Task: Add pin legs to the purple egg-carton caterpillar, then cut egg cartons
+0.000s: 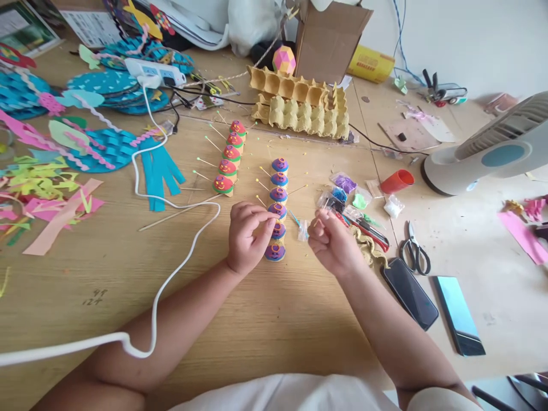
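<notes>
A strip of egg-carton cups (278,194) with blue-and-purple painted tops and small faces lies lengthwise on the table in front of me. Thin sticks with yellow tips poke out from the sides of its farther cups. My left hand (250,235) is at the strip's left side, thumb and forefinger pinched over one of the nearer cups; whatever is between them is too small to tell. To the right of the strip, my right hand (331,240) is raised with its fingers curled in a pinch, and a tiny pale thing barely shows at the fingertips.
A red-and-green cup strip (228,160) with green-tipped sticks stands further left. Small clay bags (343,182), a red cutter knife (372,234), scissors (414,251) and two phones (410,294) lie right. A white cable (188,251) crosses the left; egg cartons (299,111) sit behind.
</notes>
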